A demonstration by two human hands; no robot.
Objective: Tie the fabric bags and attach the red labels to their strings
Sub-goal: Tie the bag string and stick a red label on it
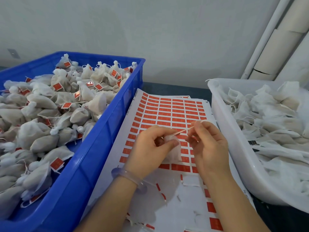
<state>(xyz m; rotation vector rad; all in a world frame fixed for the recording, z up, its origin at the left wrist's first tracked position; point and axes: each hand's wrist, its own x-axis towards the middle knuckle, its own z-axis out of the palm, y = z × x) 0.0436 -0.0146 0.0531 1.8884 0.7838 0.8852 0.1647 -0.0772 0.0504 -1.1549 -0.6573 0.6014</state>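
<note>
Left hand (150, 145): lower centre of the frame, fingers curled round a small white fabric bag (174, 152); the grip is closed on the bag's gathered top.
Right hand (209, 144): just right of the left hand, thumb and fingertips pinching the string (183, 130); the grip is closed on it.
String: thin and pale, stretched taut from the bag's neck up and to the right, its end poking out past the right hand's fingers.
Fabric bag: held between the two hands above the label sheet (167, 111), its body hanging below the left thumb.
Label sheet: white backing with rows of red labels, lying on the dark tabletop (175, 89) in the centre of the frame; its lower part is mostly bare white with a few red scraps.
Blue crate (108, 131): fills the left of the frame, heaped with tied bags (41, 114), many carrying a red label on the string.
White tub (234, 148): right of the frame, holding loose, flat, untied bags (275, 123).
Bracelet (127, 176): pale and translucent, on the left wrist.
Background: a plain grey wall, with white pipes (267, 30) in the upper right.
</note>
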